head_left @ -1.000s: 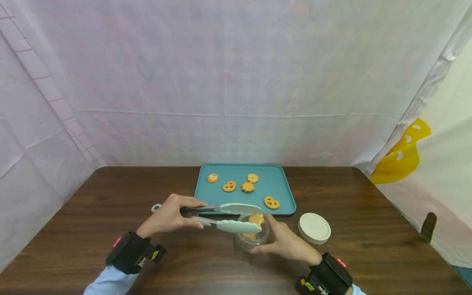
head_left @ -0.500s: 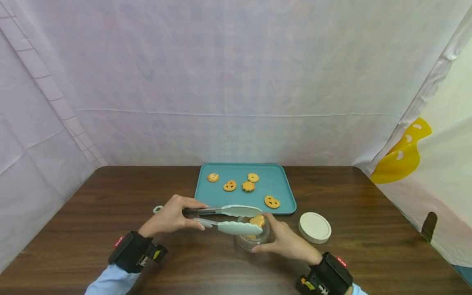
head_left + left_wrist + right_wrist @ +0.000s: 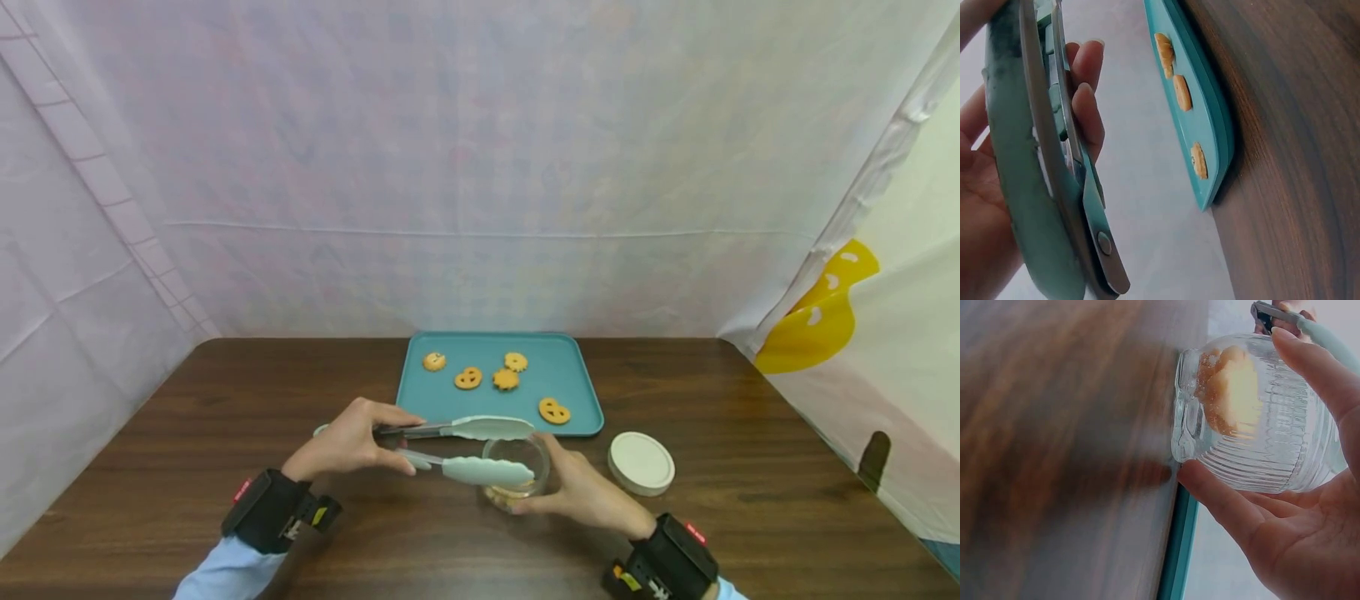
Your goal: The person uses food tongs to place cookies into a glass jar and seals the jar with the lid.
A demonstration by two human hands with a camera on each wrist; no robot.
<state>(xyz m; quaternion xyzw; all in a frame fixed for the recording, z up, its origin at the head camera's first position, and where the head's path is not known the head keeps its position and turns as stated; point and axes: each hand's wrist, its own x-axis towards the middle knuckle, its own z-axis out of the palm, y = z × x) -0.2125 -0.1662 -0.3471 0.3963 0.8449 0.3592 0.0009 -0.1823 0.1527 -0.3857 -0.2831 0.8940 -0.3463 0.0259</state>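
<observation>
You've got a clear ribbed glass jar [image 3: 1260, 419], glossy w/ highlights, lower centre of the head view. Tongs [image 3: 465, 450]: matt mint silicone tips, shiny steel arms and rivet. Table [image 3: 225, 400] is dark wood-grain, satin sheen. Tray [image 3: 577, 392] is smooth teal plastic; lid [image 3: 640, 463] is matt cream. Backdrop [image 3: 480, 167] at top is thin creased cloth.

Five cookies [image 3: 506, 379] are lying on the tray [image 3: 581, 392] at the table's [image 3: 750, 517] far side; the jar [image 3: 516, 472] is sitting before it, the lid [image 3: 640, 463] to its right.
</observation>
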